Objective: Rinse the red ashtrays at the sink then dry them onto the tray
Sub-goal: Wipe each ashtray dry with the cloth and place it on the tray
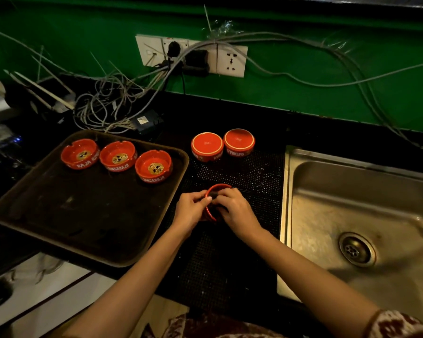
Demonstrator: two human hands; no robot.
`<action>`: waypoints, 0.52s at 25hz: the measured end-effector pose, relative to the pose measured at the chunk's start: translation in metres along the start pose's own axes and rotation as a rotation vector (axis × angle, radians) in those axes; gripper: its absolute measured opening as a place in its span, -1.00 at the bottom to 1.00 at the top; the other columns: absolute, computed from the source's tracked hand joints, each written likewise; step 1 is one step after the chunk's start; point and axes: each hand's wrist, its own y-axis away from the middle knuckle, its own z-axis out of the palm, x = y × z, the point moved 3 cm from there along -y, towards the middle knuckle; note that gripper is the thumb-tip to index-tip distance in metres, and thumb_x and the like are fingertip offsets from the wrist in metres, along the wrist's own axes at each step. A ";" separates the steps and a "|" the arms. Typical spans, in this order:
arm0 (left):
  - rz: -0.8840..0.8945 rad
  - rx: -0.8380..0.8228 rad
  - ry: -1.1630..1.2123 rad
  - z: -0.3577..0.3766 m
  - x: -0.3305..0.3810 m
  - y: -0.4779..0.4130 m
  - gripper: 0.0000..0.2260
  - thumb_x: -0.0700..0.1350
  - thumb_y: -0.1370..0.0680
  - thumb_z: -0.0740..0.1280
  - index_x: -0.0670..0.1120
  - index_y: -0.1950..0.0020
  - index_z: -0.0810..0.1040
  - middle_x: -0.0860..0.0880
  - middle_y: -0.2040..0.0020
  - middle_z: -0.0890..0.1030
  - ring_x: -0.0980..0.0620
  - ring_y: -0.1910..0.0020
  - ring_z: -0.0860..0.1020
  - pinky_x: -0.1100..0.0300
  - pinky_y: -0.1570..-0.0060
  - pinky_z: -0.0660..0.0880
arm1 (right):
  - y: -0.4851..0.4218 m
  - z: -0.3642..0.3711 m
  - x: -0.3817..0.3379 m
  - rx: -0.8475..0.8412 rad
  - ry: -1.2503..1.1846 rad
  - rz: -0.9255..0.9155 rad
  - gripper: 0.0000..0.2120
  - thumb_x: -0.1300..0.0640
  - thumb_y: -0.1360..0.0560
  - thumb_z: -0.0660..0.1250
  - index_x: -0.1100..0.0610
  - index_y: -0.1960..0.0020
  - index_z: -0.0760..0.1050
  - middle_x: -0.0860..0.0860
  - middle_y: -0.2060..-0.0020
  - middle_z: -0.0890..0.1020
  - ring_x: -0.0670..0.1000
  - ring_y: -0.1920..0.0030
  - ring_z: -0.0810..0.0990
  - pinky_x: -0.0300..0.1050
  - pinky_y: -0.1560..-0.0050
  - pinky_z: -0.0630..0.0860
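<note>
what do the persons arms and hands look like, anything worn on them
Both are bare: the left hand and right hand wear no gloves, and no ring, watch or bracelet shows. The left forearm and right forearm are uncovered. Only near the right elbow does a sleeve show, in a dark red and white pattern with a brownish hem.

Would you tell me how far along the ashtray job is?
Done: three ashtrays stand upright on the tray. In hand: the left hand and right hand grip a fourth ashtray above the mat. Left: two ashtrays lie upside down beside the sink.
</note>
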 end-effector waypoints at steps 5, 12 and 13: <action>0.051 0.022 -0.074 0.005 0.007 -0.005 -0.78 -0.09 -0.42 0.43 -0.06 -0.05 0.67 -0.07 0.10 0.71 -0.05 0.08 0.67 -0.09 -0.04 0.59 | 0.017 -0.008 0.001 0.133 0.480 0.145 -0.90 0.14 -0.40 0.36 0.14 0.12 0.58 0.03 0.18 0.62 0.10 0.08 0.50 -0.02 0.15 0.43; 0.064 0.071 -0.119 0.007 0.005 -0.009 -0.71 -0.13 -0.41 0.44 -0.16 -0.12 0.64 -0.12 -0.01 0.69 -0.01 -0.03 0.64 -0.06 -0.17 0.52 | 0.035 0.011 -0.023 0.039 -0.183 0.159 -0.54 -0.05 -0.47 0.25 0.18 -0.26 0.49 0.06 -0.21 0.52 0.02 -0.29 0.41 -0.15 -0.35 0.27; 0.055 0.071 -0.125 0.007 0.006 -0.008 -0.72 -0.16 -0.42 0.44 -0.16 -0.12 0.64 -0.13 -0.01 0.68 -0.02 -0.03 0.64 -0.07 -0.17 0.53 | 0.043 0.012 -0.018 0.001 -0.106 0.079 -0.51 -0.04 -0.46 0.29 0.14 -0.34 0.43 0.03 -0.28 0.48 0.02 -0.36 0.35 -0.10 -0.40 0.25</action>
